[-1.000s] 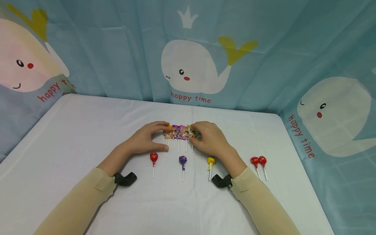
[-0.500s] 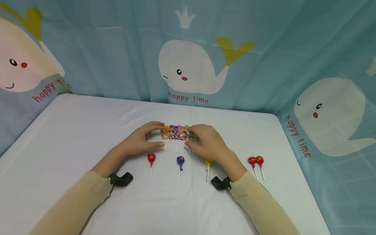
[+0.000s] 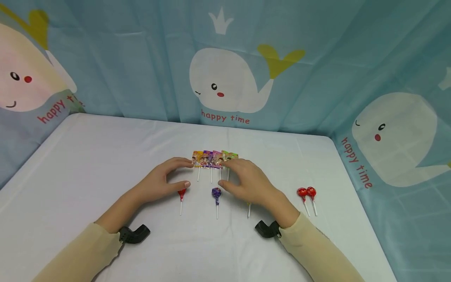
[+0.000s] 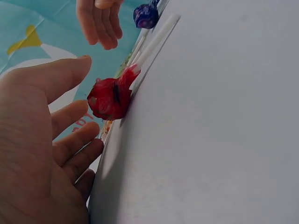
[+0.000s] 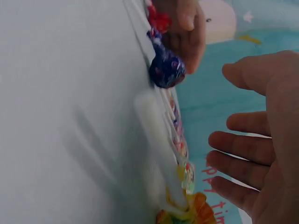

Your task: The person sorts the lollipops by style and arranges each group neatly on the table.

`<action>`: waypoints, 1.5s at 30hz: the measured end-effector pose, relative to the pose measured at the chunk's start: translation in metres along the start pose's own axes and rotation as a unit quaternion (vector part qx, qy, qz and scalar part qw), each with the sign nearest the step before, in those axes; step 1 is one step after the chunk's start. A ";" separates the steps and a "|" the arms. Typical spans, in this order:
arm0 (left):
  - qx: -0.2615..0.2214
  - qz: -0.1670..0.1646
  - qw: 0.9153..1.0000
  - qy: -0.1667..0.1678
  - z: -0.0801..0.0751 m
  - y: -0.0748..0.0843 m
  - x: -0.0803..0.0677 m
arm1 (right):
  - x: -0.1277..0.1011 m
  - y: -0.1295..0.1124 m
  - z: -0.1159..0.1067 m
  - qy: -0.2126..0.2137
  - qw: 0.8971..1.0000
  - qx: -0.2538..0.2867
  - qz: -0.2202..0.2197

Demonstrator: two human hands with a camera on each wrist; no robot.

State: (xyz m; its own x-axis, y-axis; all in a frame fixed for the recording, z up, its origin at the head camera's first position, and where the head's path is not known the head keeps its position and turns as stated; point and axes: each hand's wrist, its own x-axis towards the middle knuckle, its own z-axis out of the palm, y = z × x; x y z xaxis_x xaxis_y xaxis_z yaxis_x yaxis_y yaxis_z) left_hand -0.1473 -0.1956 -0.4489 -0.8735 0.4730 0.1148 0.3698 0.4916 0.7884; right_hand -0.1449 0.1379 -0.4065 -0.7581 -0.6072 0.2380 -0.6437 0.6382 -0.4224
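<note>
Two red lollipops [image 3: 307, 192], whale curtain [image 3: 229, 80]

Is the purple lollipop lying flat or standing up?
Lying flat: the purple lollipop rests on the white table, stick pointing toward the person.

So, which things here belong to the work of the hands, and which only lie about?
In the work:
- flat lollipops, a row of four between the hands
- left hand, open
- right hand, open

Lying about:
- red lollipop
- purple lollipop
- red pair, off to the right
- whale curtain
</note>
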 end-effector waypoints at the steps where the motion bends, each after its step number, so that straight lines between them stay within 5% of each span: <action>1: 0.001 0.001 1.000 0.001 0.000 0.001 -0.003 | -0.002 -0.002 0.000 -0.001 1.000 0.008 0.003; 8: 0.027 -0.009 1.000 -0.001 0.003 0.007 -0.028 | -0.013 -0.018 0.003 -0.016 0.999 0.030 0.004; 19: 0.050 0.001 0.999 0.000 0.009 0.013 -0.057 | -0.030 -0.026 0.009 -0.042 0.998 -0.006 -0.048; 45: 0.089 0.054 0.994 0.023 0.013 0.016 -0.061 | -0.039 -0.030 0.021 -0.059 0.993 -0.068 -0.072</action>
State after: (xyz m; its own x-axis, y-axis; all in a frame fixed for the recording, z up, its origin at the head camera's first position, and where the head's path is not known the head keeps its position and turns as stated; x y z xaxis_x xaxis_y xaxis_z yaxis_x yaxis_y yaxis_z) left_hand -0.0838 -0.2075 -0.4515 -0.8378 0.4979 0.2240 0.5089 0.5637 0.6506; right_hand -0.0936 0.1324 -0.4219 -0.6450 -0.7429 0.1792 -0.7587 0.5942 -0.2670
